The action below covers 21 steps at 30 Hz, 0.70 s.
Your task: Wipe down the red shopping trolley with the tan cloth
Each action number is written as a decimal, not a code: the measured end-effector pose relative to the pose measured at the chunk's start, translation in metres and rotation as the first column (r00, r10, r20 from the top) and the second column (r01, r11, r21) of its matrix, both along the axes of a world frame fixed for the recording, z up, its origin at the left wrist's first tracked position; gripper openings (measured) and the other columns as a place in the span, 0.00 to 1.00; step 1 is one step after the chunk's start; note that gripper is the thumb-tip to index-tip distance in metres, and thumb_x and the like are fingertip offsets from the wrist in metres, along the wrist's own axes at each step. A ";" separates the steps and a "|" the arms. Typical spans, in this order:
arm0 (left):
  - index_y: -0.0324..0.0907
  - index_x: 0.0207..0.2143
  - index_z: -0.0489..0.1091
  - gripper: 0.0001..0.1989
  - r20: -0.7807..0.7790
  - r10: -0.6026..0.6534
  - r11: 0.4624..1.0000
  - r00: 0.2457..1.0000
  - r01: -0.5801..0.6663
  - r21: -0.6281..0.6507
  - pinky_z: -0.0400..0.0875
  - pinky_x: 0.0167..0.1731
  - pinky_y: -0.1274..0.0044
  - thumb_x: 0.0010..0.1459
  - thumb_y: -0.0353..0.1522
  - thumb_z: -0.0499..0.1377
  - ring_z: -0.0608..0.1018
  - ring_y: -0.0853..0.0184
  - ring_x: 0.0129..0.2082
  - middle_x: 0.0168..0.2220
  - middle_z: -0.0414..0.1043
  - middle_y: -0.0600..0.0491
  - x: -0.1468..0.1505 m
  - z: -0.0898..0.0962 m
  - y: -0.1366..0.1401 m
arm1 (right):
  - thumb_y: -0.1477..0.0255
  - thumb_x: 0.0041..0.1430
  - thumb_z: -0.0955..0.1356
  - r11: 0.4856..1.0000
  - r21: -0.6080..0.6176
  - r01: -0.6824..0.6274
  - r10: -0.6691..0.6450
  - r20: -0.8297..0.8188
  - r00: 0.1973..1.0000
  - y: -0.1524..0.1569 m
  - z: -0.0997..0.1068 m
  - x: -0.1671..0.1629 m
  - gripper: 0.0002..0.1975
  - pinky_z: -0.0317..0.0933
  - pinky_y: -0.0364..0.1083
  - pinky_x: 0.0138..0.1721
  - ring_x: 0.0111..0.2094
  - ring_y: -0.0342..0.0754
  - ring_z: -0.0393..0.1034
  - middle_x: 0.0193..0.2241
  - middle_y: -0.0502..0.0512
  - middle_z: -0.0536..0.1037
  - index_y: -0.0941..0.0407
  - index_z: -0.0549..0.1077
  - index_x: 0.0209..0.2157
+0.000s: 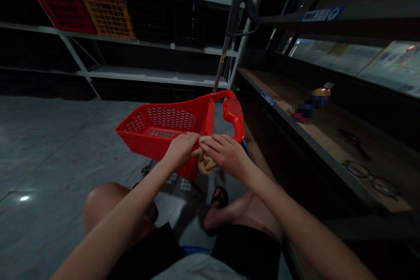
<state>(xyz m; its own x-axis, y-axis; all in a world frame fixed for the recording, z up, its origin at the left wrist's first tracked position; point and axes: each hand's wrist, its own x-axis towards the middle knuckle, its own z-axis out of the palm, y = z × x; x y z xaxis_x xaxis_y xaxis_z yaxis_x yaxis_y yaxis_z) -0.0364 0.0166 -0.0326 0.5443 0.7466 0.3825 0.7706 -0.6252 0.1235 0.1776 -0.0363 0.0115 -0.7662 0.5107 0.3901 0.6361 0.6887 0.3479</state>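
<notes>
A red plastic shopping cart [141, 141] with a perforated basket stands before my knees. At its near right corner, a crumpled beige cloth [208, 165] hangs between my hands. My right hand [226, 151] is closed over the cloth's upper part, with the fingers pointing left. From the other side, my left hand [182, 149] pinches the cloth's left edge beside the basket's rim; its fingertips are partly hidden. The cart's red handle [239, 118] loops just beyond my right hand.
To the right, a shelf [282, 116] bears glasses [370, 178], a dark red object [356, 143] and a blurred colourful item [310, 106]. A grey-handled pole [223, 54] leans behind the cart. White racks at the back hold a yellow crate [108, 15] and a red crate [64, 8].
</notes>
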 end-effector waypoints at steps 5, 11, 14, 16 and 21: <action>0.41 0.40 0.69 0.20 -0.048 0.053 0.998 0.997 -0.051 0.024 0.70 0.37 0.73 0.64 0.49 0.58 0.81 0.58 0.38 0.38 0.78 0.46 -0.005 -0.014 0.005 | 0.76 0.67 0.65 0.996 -0.059 0.068 -0.072 -0.070 0.995 -0.019 0.014 0.030 0.19 0.65 0.54 0.58 0.58 0.54 0.70 0.57 0.58 0.77 0.55 0.72 0.58; 0.42 0.35 0.69 0.17 -0.052 -0.010 0.994 0.999 0.016 0.107 0.65 0.29 0.74 0.66 0.46 0.56 0.79 0.61 0.32 0.32 0.77 0.49 0.009 -0.027 0.011 | 0.79 0.64 0.66 0.770 -0.591 0.240 -0.317 -0.028 0.948 0.013 0.055 0.025 0.11 0.67 0.45 0.43 0.44 0.49 0.78 0.43 0.56 0.83 0.55 0.77 0.44; 0.43 0.32 0.69 0.14 0.004 -0.035 0.980 0.999 0.033 0.196 0.61 0.25 0.74 0.65 0.43 0.58 0.78 0.63 0.28 0.28 0.75 0.51 0.015 -0.033 0.013 | 0.79 0.63 0.65 0.631 -0.738 0.239 -0.338 0.016 0.941 0.048 0.064 0.016 0.08 0.63 0.42 0.37 0.37 0.47 0.77 0.35 0.53 0.82 0.56 0.75 0.37; 0.43 0.31 0.68 0.16 0.072 -0.067 0.959 0.995 0.044 0.282 0.59 0.24 0.74 0.66 0.45 0.56 0.76 0.64 0.26 0.26 0.74 0.51 0.018 -0.036 0.014 | 0.79 0.63 0.64 0.672 -0.696 0.253 -0.318 0.038 0.947 0.070 0.062 0.010 0.10 0.63 0.42 0.37 0.39 0.48 0.77 0.39 0.54 0.80 0.55 0.74 0.43; 0.44 0.28 0.66 0.27 0.190 -0.123 0.907 0.974 0.032 0.421 0.58 0.22 0.73 0.67 0.55 0.49 0.73 0.66 0.22 0.22 0.69 0.53 0.025 -0.035 0.015 | 0.75 0.66 0.62 0.830 -0.297 0.473 -0.377 0.327 0.867 0.128 0.048 -0.003 0.15 0.62 0.45 0.33 0.40 0.51 0.76 0.55 0.63 0.71 0.51 0.72 0.51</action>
